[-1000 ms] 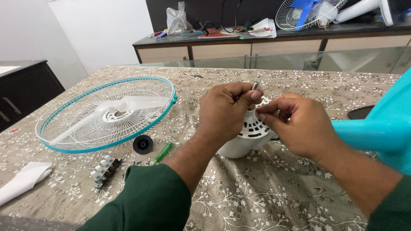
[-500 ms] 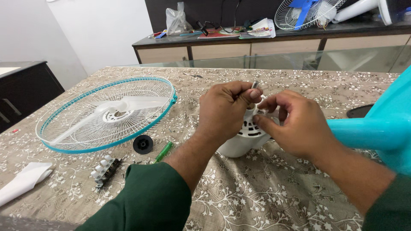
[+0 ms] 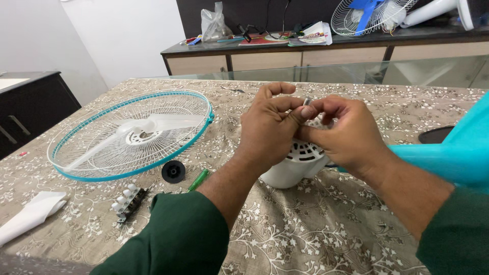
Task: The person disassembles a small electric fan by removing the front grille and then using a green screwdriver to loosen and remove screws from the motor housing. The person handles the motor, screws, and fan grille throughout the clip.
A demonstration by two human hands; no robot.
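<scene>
Fingers (image 3: 298, 113) of both hands pinch one small silver part (image 3: 307, 102) between their tips — the left hand (image 3: 267, 130) and the right hand (image 3: 346, 135) are touching. Just under them sits a white fan motor cover (image 3: 295, 165) on the flowery tablecloth (image 3: 305, 234). To the left lies a round fan guard (image 3: 130, 135) with a teal rim — near it are a black knob (image 3: 173, 171), a green screwdriver (image 3: 198, 179) and a switch block (image 3: 128, 202).

The right hand (image 3: 346, 135) is closing in from the side, its fingers now meeting the left hand (image 3: 267, 127) over the white motor housing (image 3: 295, 163). Both sets of fingertips are bunching tighter around the small metal piece (image 3: 307, 102), the earlier gap between them gone.
</scene>
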